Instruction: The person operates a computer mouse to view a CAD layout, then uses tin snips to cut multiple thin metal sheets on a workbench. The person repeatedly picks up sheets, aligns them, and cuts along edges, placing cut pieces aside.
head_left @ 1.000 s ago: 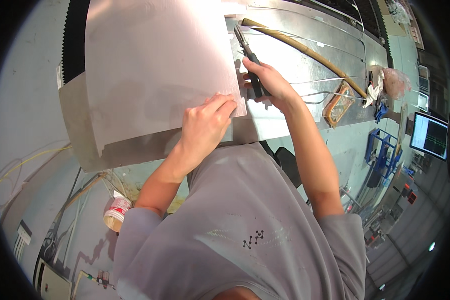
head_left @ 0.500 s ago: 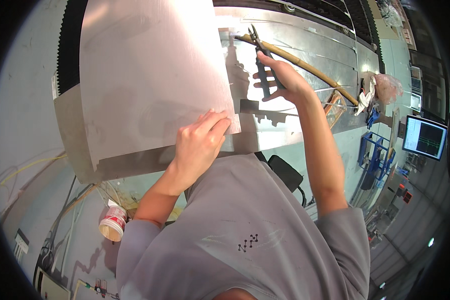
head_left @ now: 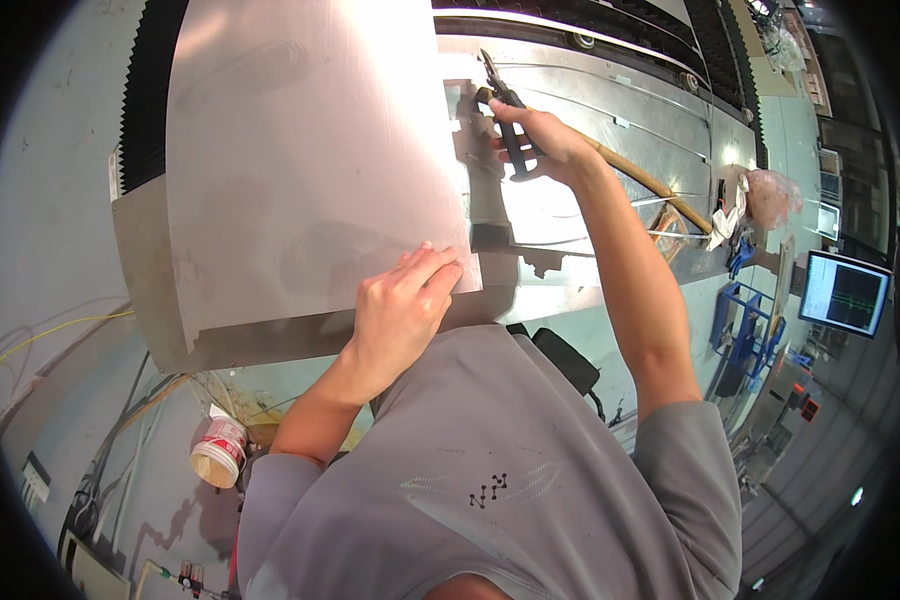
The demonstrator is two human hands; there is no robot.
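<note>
A large smooth metal sheet lies on the machine bed, its near right corner beside my left hand. That hand's fingers are bent and pressed together at the sheet's right edge; my thumb is partly hidden. Off the sheet's right side, my right hand is wrapped round the dark handles of a pair of pliers. The plier jaws point away from me, above the bed and apart from the sheet. A long wooden handle with a dark head at its left end lies on the bed, passing behind my right hand.
The metal bed extends right, with a black pleated cover at far left. White cloth and a pinkish plastic bag lie at the right end. A monitor stands beyond. A bucket sits low on the left.
My right hand has moved a little left with the pliers, and the plier handles look closer together. My left hand stays at the sheet's corner. The whole view has shifted slightly.
</note>
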